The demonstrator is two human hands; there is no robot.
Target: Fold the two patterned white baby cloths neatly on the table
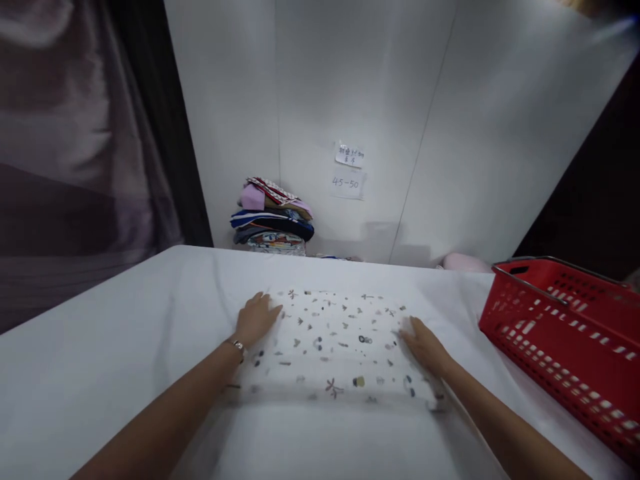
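A white cloth with small scattered prints lies spread flat on the white-covered table in front of me. My left hand rests on its left edge, fingers stretched forward and the thumb turned inward. At the opposite edge, my right hand lies on the cloth with its fingers extended. Both palms face down, and neither hand grips anything that I can see. A bracelet circles my left wrist. The near edge of the cloth looks slightly blurred.
A pile of folded fabrics stands at the table's far side. On the right sits a red plastic basket with a metal handle. Handwritten paper signs hang on the pale wall. A draped curtain borders the left.
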